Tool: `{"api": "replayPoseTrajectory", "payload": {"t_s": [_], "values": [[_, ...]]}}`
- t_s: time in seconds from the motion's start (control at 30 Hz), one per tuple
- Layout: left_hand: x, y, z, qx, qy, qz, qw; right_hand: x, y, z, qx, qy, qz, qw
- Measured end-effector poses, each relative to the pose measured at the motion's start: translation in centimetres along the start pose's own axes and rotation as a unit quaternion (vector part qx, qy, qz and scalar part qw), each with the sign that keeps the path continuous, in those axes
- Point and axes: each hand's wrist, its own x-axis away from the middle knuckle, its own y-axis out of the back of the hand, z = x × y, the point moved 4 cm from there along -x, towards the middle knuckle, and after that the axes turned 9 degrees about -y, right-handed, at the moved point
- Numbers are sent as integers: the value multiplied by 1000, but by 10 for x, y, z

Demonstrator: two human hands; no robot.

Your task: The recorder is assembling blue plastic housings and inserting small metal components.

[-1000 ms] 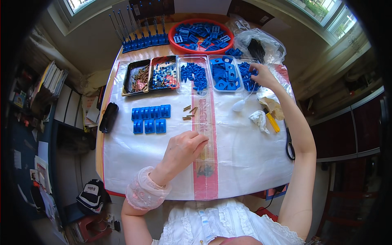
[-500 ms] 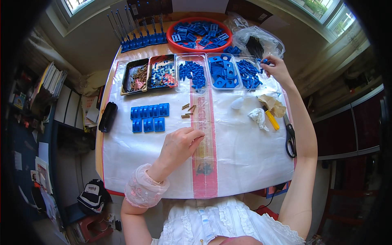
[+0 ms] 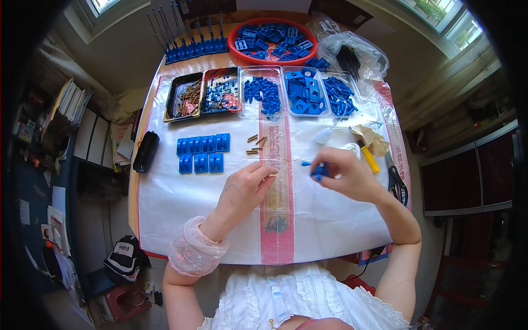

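My right hand (image 3: pixel 349 175) is closed on several small blue plastic pieces (image 3: pixel 319 171), over the right part of the white sheet. One piece sticks out leftward past the fingertips. My left hand (image 3: pixel 242 190) rests near the middle, its thumb and fingers pressed together; whatever they may hold is hidden. Just beyond it lie several short brass-coloured pins (image 3: pixel 253 144). Left of those pins stand two rows of blue blocks with curved tops (image 3: pixel 201 161). Slender blue pieces like those in my right hand fill the clear tray (image 3: pixel 337 94) at the far right.
Other trays hold dark brown-gold pins (image 3: pixel 190 99), small nuts (image 3: pixel 220 93), blue knobs (image 3: pixel 261 93) and blue plates (image 3: pixel 303 91). Behind are a red basin (image 3: pixel 234 50), a rack with upright springs (image 3: pixel 192 52) and a clear bag (image 3: pixel 374 52). Scissors (image 3: pixel 397 187) and a yellow-handled tool (image 3: pixel 369 159) lie right.
My right hand has come from the far-right tray back toward me and leftward, carrying the blue pieces. My left hand has stayed almost still, fingers together.
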Motion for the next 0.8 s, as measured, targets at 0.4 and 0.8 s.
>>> {"api": "replayPoseTrajectory", "payload": {"t_s": [0.4,0.8], "values": [[1,-12,8,12,44,-5,999,-77,-56,-24,116,96,-103,983],[3,-9,7,28,25,3,999,8,-5,-25,34,53,-264,962]]}}
